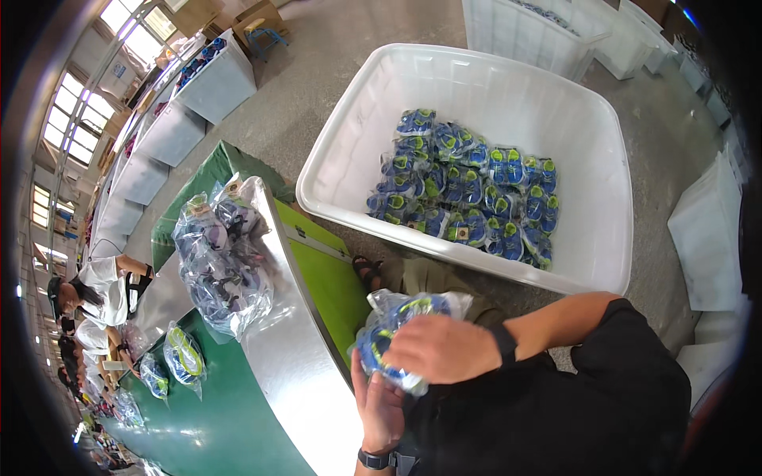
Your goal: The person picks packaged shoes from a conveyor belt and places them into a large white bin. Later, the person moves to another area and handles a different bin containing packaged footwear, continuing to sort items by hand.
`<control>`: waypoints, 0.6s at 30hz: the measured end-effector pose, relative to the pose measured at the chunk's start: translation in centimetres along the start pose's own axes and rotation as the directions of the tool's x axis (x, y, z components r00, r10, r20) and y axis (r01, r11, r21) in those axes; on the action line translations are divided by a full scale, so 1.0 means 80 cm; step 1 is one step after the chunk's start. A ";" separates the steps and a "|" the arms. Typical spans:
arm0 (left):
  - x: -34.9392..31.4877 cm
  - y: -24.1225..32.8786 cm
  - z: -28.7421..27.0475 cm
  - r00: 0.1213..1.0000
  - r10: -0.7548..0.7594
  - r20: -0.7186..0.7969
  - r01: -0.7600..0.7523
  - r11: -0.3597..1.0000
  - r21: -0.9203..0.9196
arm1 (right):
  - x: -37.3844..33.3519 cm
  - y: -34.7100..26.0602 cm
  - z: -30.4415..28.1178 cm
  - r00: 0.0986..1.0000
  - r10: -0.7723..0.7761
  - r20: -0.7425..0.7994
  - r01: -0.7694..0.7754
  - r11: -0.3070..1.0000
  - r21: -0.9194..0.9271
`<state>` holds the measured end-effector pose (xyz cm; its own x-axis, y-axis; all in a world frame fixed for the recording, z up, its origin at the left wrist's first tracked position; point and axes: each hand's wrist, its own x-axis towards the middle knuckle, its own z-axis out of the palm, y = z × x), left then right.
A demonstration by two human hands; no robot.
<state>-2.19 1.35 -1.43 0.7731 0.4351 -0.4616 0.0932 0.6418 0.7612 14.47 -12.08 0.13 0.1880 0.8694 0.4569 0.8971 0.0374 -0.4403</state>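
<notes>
We hold one bagged pair of blue shoes [393,337] over our lap, beside the steel table edge [305,373]. Left hand [379,408] cups it from below, fingers curled under the plastic; right hand [440,349] presses on top, fingers closed over the bag. White bin [349,143] on the floor holds a part layer of similar bags [464,186], mostly bare bottom. A heap of bags [222,258] lies on the table; two more bags [176,357] ride the green belt [222,428]. Seemingly midway.

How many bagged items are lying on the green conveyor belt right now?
2 show plainly: one bagged item near the steel tabletop, and another bagged item just left of it. More may sit farther down the belt, too blurred to count.
</notes>
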 end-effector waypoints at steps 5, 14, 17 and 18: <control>-0.001 0.008 -0.010 0.995 0.070 0.072 -0.085 0.967 0.239 | -0.013 0.081 -0.094 0.995 0.099 -0.011 -0.099 0.993 -0.064; -0.018 0.017 -0.051 0.975 0.220 -0.043 -0.162 0.822 0.546 | -0.071 0.295 -0.133 0.879 0.441 -0.179 -0.475 0.788 -0.392; -0.032 0.015 -0.062 0.963 0.249 -0.100 -0.146 0.799 0.584 | -0.111 0.306 -0.096 0.736 0.675 -0.056 -0.659 0.694 -0.289; -0.036 0.012 -0.065 0.962 0.242 -0.124 -0.129 0.807 0.576 | -0.120 0.302 -0.081 0.751 0.661 -0.005 -0.655 0.743 -0.138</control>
<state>-7.56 4.00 -1.77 0.6887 0.6522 -0.3166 0.3372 0.0984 0.9363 36.95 -22.71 -9.86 0.7359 0.6747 0.0561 0.5984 -0.6095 -0.5200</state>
